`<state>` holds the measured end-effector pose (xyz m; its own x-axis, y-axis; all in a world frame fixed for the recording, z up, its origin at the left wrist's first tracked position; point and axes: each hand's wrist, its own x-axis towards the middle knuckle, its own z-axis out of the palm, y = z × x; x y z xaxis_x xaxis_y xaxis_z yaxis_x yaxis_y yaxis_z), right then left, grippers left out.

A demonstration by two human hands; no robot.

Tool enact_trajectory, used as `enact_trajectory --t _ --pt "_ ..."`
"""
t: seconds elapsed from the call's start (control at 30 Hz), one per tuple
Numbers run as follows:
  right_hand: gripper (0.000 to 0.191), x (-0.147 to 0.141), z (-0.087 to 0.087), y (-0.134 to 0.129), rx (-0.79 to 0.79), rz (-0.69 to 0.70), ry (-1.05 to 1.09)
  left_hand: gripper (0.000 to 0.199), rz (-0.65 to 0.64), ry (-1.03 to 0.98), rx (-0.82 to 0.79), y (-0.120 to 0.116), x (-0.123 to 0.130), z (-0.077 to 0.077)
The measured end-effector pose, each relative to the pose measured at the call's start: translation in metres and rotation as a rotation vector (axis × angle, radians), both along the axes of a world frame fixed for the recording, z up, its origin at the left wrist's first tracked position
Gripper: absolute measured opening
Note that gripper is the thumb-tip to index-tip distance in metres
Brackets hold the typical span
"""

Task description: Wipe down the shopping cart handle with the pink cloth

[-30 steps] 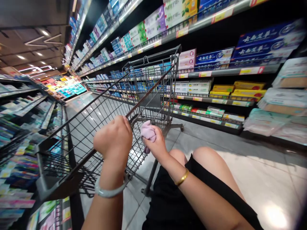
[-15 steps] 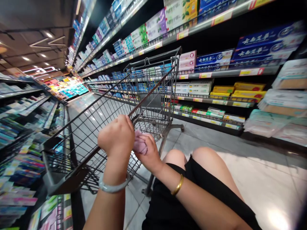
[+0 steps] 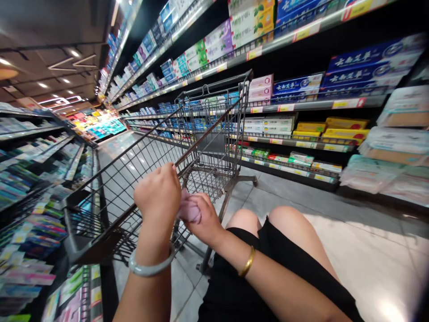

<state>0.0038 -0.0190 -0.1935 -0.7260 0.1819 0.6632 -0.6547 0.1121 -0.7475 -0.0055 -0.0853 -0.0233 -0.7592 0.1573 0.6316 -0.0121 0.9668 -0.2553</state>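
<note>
A crumpled light purple cloth (image 3: 190, 209) is between my two hands. My right hand (image 3: 206, 221) has its fingers wrapped round the cloth. My left hand (image 3: 158, 192) is a fist with its back toward me, at the cloth's left edge; its fingertips are hidden, so what it grips cannot be made out. Both hands are over the near rail of a grey wire shopping cart (image 3: 134, 154), which stands tilted in the view.
Shelves of boxed goods (image 3: 295, 107) run along the right and into the distance. Another shelf (image 3: 36, 156) lines the left. Clear plastic packs (image 3: 398, 143) hang at the far right. Grey floor tiles (image 3: 275, 188) lie below; my knees are at lower centre.
Both hands have shifted slightly to the left with the cloth between them. The view has moved a little; the cart and shelves are otherwise the same.
</note>
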Motion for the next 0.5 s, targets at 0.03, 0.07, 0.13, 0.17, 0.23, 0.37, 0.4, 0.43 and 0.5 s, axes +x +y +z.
enact_trajectory --t 0.03,0.07,0.13,0.17,0.23,0.37,0.4,0.43,0.5 --pt "0.054 0.002 -0.002 0.000 0.069 0.032 0.029 0.053 -0.010 -0.009 0.017 -0.001 0.000 0.002" --pt "0.054 0.001 -0.008 0.001 0.134 0.043 0.030 0.052 -0.036 -0.023 0.044 -0.003 0.001 0.005" --pt "0.049 -0.004 -0.028 0.006 0.215 0.014 -0.029 0.051 -0.151 -0.061 0.137 -0.009 0.007 0.015" --pt "0.047 -0.008 -0.038 0.008 0.226 -0.007 -0.066 0.052 -0.219 -0.079 0.186 -0.015 0.012 0.021" --pt "0.046 -0.012 -0.050 0.010 0.218 -0.035 -0.114 0.053 -0.322 -0.082 0.259 -0.031 0.026 0.034" --pt "0.053 -0.002 -0.032 0.004 0.191 -0.004 -0.056 0.052 -0.190 -0.126 0.175 -0.079 0.052 0.046" --pt "0.054 0.003 -0.024 0.001 0.196 0.018 -0.023 0.052 -0.134 -0.176 0.173 -0.092 0.056 0.045" --pt "0.055 0.006 -0.018 -0.001 0.208 0.040 0.005 0.051 -0.067 -0.220 0.178 -0.104 0.058 0.044" --pt "0.057 0.010 -0.014 -0.003 0.264 0.075 0.018 0.049 0.085 -0.311 0.197 -0.125 0.062 0.040"
